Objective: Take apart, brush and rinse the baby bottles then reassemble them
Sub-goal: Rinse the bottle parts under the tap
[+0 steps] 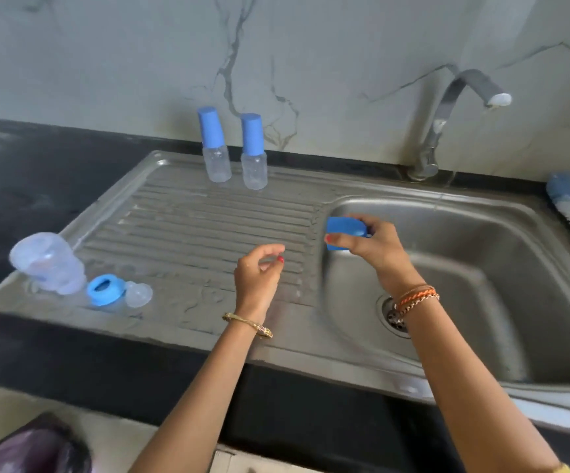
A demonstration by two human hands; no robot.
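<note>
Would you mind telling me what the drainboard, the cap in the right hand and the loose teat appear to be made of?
The drainboard looks like brushed stainless steel: grey, ribbed, with dull reflections. The cap gripped by the right hand seems to be opaque blue plastic, evenly coloured with a matte finish. The teat looks like soft clear silicone, translucent and slightly cloudy, though rubber cannot be ruled out.

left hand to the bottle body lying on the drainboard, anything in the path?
Nothing visible blocks it. The left hand hovers over bare ribbed drainboard. The blue ring and clear teat lie beside the bottle body, towards the front edge and just below a straight reach. The right hand holds a blue cap over the sink basin.
</note>
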